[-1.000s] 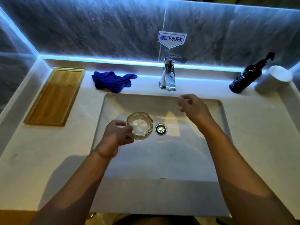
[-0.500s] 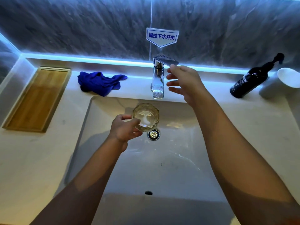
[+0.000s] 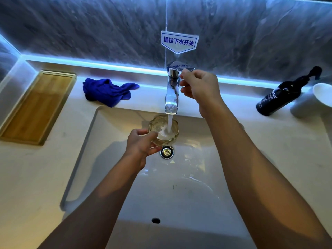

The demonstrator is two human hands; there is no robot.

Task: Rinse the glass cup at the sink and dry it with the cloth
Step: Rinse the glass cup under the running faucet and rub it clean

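My left hand grips a faceted glass cup upright over the white sink basin, directly under the chrome faucet. A stream of water runs from the spout into the cup. My right hand is closed on the faucet's lever handle at the top. A crumpled blue cloth lies on the counter to the left of the faucet, apart from both hands.
A wooden tray lies on the counter at the far left. A dark pump bottle and a white cup stand at the back right. The drain sits just below the glass. A label sign hangs on the wall.
My right hand reached the faucet handle and closed on it, and water now flows. My left hand moved the glass up under the spout.
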